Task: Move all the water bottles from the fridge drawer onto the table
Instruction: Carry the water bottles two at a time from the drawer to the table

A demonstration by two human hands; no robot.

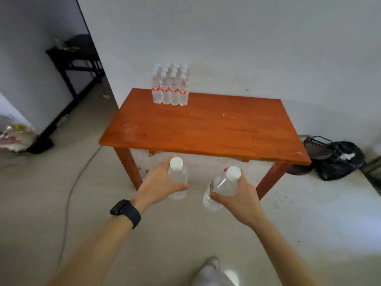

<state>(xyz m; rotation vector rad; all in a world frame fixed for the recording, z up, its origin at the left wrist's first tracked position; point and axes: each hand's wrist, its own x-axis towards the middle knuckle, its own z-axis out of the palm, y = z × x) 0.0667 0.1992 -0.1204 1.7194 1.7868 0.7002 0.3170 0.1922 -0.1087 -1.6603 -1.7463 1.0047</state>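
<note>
Our left hand point(158, 182) grips 1 clear plastic white-capped water bottle point(177, 176) upright, our right hand point(241, 195) a 2nd clear bottle point(223, 185) tilted, both short of the orange wooden desk point(206, 129). Carrying 2 likely halves trips; labelled bottles point(170, 87) packed at its far edge leave room.

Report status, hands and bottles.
Left hand grips left bottle, right hand grips right bottle. Both short of table. Bottle cluster at far edge; approach unobstructed.
</note>
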